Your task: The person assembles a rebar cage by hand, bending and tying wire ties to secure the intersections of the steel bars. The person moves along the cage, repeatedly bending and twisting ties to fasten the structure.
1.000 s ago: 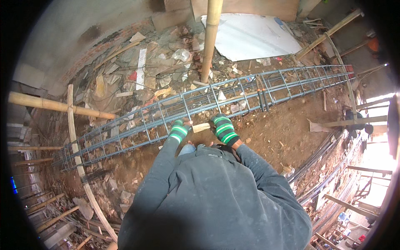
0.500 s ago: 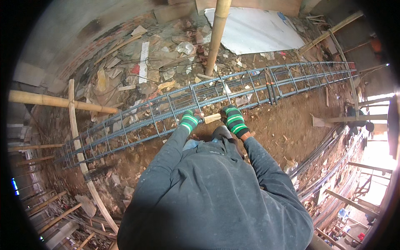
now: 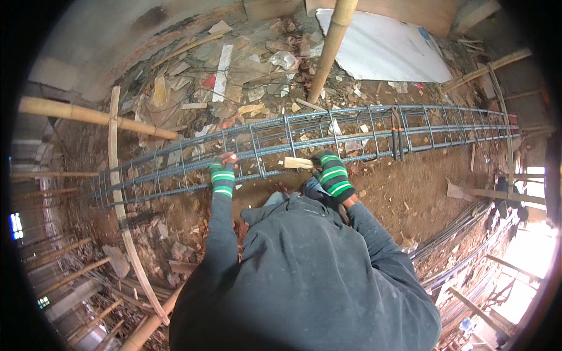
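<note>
A long steel rebar cage (image 3: pixel 257 153), tied with square stirrups, stretches across in front of me. My right hand (image 3: pixel 333 174), in a green-and-black striped glove, is closed on one end of a short pale wood block (image 3: pixel 298 162), which points left along the cage's near side. My left hand (image 3: pixel 223 174), gloved alike with bare fingertips, is at the cage's near bars, left of the block. Its fingers look curled together; whether they grip a bar or something small cannot be made out. Long-handled pincers (image 3: pixel 398 140) hang over the cage, right of my right hand.
A bamboo pole (image 3: pixel 332 50) stands just beyond the cage, beside a white board (image 3: pixel 383 50). At left, a wooden strip (image 3: pixel 120 199) crosses the cage near a horizontal bamboo pole (image 3: pixel 76 111). Rubble and scraps litter the far ground; loose rebar (image 3: pixel 453 237) lies at right.
My left hand has moved left along the cage, away from the wood block. The right hand still holds the block. The view has shifted slightly.
</note>
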Tool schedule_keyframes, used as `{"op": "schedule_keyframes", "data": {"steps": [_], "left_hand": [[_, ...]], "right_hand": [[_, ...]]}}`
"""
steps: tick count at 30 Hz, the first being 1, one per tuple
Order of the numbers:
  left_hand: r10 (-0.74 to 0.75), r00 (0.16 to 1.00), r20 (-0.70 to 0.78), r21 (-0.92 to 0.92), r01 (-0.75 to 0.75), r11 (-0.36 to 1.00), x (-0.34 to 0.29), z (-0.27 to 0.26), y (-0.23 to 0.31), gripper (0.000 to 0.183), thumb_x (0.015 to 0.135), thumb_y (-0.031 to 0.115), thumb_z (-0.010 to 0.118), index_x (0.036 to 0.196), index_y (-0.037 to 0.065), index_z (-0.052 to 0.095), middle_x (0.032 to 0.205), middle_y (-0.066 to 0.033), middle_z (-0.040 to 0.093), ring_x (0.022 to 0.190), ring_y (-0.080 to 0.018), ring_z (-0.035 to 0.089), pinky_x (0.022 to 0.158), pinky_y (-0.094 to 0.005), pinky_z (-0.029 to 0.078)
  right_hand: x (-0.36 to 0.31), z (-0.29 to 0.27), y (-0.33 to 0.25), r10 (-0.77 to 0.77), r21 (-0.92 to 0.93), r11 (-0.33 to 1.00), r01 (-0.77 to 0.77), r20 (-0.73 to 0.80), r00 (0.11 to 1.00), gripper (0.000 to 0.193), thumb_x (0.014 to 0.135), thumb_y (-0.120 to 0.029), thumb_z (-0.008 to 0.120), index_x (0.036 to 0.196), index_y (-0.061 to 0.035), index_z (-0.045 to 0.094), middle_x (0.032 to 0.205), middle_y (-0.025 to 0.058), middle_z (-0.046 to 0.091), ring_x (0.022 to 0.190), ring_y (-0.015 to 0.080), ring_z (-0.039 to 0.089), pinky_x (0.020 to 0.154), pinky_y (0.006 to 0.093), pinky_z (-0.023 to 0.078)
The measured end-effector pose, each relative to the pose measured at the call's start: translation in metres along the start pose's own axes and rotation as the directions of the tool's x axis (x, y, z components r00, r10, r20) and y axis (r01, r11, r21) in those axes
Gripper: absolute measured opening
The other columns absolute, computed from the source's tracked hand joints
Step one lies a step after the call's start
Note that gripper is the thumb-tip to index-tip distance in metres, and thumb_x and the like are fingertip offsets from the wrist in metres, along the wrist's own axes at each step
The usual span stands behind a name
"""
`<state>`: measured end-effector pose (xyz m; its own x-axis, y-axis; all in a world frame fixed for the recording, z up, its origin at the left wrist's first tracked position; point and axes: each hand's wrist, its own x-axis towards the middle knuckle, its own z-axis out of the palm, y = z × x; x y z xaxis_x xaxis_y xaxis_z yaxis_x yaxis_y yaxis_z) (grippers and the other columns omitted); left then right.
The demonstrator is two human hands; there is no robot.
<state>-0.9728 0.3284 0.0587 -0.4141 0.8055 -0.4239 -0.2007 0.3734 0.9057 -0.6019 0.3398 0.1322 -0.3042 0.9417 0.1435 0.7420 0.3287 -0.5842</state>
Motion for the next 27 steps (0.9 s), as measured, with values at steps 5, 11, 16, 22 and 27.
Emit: {"op": "schedule_keyframes", "data": {"steps": [5,11,16,22,27], "left_hand": [[-0.01,0.995,0.095,0.196,-0.009,0.981,-0.025,0.02,-0.013,0.035,0.087,0.015,0.079,0.117,0.002,0.067,0.086,-0.0048,0.072,0.059,-0.0102,0.059,0.052,-0.0255,0.049],[-0.01,0.984,0.177,0.38,-0.059,0.923,-0.028,0.052,-0.026,0.044,0.086,0.02,0.079,0.123,0.001,0.065,0.085,-0.0075,0.074,0.066,-0.0133,0.064,0.06,-0.0307,0.052],[0.124,0.979,0.163,0.352,-0.175,0.919,-0.017,0.049,-0.05,0.041,0.084,0.014,0.08,0.122,0.003,0.066,0.091,-0.0101,0.076,0.084,-0.0173,0.068,0.079,-0.0335,0.055],[0.256,0.966,0.041,0.483,-0.244,0.841,-0.009,0.058,-0.046,0.041,0.084,0.006,0.078,0.123,0.007,0.067,0.105,-0.0094,0.071,0.084,-0.0148,0.064,0.071,-0.0321,0.055],[0.367,0.926,0.086,0.473,-0.362,0.803,-0.005,0.085,-0.016,0.041,0.085,0.018,0.079,0.123,0.009,0.067,0.11,-0.0111,0.072,0.081,-0.0149,0.063,0.071,-0.0333,0.054]], "right_hand": [[0.011,0.026,-0.033,-0.057,0.02,0.998,0.054,0.213,0.976,0.036,0.069,-0.012,0.078,0.104,-0.0094,0.067,0.097,0.0153,0.064,0.094,0.0385,0.062,0.08,0.0495,0.051],[-0.002,0.032,-0.033,-0.03,-0.03,0.999,0.037,0.22,0.975,0.037,0.072,-0.014,0.078,0.107,-0.01,0.068,0.097,0.0164,0.064,0.095,0.0396,0.062,0.08,0.05,0.051],[-0.016,0.015,-0.015,0.016,-0.003,1.0,-0.016,0.126,0.992,0.038,0.071,-0.013,0.079,0.107,-0.0099,0.068,0.098,0.0162,0.064,0.095,0.0383,0.063,0.08,0.0501,0.051],[-0.031,-0.019,0.027,0.205,-0.02,0.979,-0.205,0.009,0.979,0.037,0.069,-0.012,0.081,0.105,-0.0093,0.07,0.098,0.0168,0.065,0.097,0.0386,0.063,0.082,0.0482,0.052],[-0.035,-0.055,0.088,0.393,0.018,0.917,-0.399,-0.219,0.893,0.041,0.075,-0.017,0.086,0.109,-0.001,0.07,0.095,0.0165,0.072,0.084,0.0293,0.071,0.072,0.0402,0.056]]}}
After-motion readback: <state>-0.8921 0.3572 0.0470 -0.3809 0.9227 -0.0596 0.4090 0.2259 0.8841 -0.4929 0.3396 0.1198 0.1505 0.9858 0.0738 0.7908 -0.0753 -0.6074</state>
